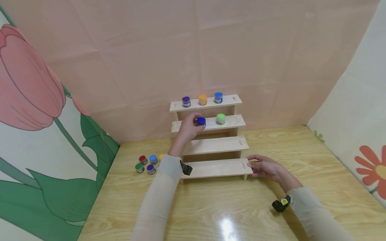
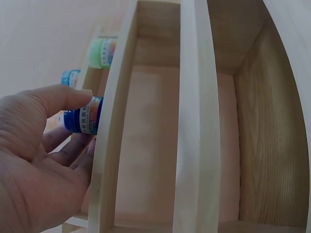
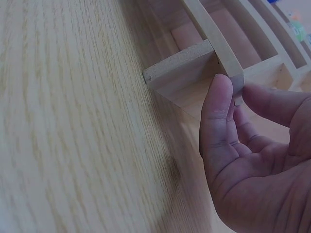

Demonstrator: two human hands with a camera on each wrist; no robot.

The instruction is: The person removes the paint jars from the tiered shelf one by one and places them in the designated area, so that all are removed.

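Three jars [image 1: 203, 100] stand atop the rack [image 1: 215, 146], other jars [image 1: 153, 159] left of it on the table [image 1: 235, 201].

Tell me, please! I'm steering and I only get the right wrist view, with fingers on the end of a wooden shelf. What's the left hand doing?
Observer: The left hand is holding a dark blue jar at the second shelf from the top.
Operator: Cool! What's on the top shelf?
Observer: Three little pots: a purple jar, an orange jar and a light blue jar.
Operator: Are there more on the table?
Observer: Yes, at least five to the left of the rack, including a red-lidded jar.
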